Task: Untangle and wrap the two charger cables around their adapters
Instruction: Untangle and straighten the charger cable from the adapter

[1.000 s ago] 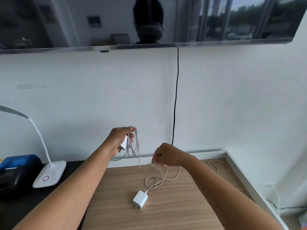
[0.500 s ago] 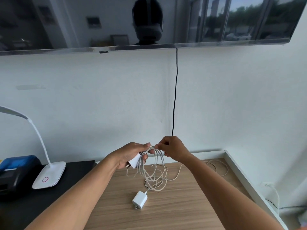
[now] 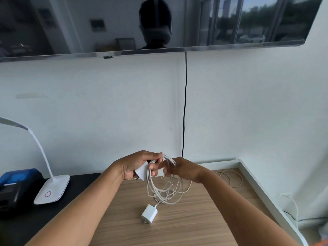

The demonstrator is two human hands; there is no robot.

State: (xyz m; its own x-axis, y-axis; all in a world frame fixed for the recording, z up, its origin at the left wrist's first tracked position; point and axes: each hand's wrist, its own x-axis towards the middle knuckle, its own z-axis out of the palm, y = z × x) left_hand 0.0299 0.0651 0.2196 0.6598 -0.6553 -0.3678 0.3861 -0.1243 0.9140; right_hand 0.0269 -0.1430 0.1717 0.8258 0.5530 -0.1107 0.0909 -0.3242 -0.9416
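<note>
Flat on desk, 2nd adapter [image 3: 149, 214], prongs toward viewer

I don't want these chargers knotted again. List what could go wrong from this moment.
1. The loops of white cable hanging from the left hand droop onto the wooden table near the second adapter; its own cord may snag in them.
2. The loops hang loose and uneven below the held adapter, so the right hand could let one slip off.
3. More cable trails by the far edge and may drag.
</note>
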